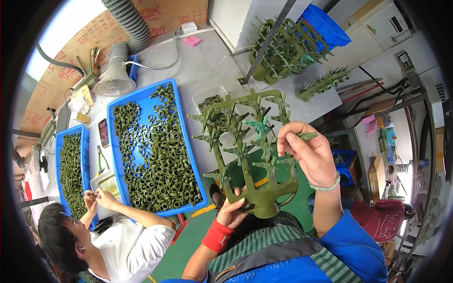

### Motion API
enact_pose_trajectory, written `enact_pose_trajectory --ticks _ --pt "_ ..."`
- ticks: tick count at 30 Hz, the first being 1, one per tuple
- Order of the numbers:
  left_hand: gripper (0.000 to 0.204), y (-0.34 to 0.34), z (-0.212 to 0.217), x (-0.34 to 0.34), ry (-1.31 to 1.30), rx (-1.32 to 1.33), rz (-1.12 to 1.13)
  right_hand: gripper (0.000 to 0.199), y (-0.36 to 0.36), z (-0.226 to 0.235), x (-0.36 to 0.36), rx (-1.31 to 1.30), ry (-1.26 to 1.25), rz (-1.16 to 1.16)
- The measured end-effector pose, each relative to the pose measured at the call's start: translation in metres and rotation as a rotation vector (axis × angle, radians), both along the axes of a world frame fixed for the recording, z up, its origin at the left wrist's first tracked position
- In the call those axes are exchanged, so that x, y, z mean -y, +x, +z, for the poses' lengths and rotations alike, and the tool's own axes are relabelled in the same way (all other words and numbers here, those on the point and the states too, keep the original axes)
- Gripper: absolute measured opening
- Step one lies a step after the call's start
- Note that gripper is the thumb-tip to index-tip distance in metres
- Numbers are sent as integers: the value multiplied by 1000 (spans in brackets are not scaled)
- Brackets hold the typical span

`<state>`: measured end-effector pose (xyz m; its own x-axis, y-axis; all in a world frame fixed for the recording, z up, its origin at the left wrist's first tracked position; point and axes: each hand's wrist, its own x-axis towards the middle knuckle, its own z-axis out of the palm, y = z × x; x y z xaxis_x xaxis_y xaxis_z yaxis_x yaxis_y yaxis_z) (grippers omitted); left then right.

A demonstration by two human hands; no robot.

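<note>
Behind the right hand [309, 153], wax tree [245, 155] branches partly hidden.

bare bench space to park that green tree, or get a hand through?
Bare grey bench between the big blue tray and the far trees, around the small white tray. Crowded: both blue trays full of rings; strip between them holds a phone and pliers. Left hand grips the tree base; right hand pinches a green stick.

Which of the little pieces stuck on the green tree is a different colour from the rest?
The teal piece near the middle of the wax tree, just left of the right hand. All the other pieces on its branches are olive green.
</note>
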<state>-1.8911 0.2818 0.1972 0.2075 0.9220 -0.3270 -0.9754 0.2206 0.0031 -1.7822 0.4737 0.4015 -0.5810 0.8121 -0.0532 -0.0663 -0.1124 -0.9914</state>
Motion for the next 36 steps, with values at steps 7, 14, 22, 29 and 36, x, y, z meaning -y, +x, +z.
enact_pose_trajectory --ticks 7,14,22,29,36 --pt "22 0 1 3 -12 36 3 15 2 3 3 6 10 17" --pt "24 1 5 3 7 -48 7 15 3 4 5 7 10 9" --pt "27 4 1 5 5 -100 25 15 3 2 6 14 20 2" --pt "28 5 -5 7 -16 -97 -6 16 5 1 6 27 19 -9" --pt "27 7 -9 8 2 -110 -25 16 5 3 7 21 20 -5"
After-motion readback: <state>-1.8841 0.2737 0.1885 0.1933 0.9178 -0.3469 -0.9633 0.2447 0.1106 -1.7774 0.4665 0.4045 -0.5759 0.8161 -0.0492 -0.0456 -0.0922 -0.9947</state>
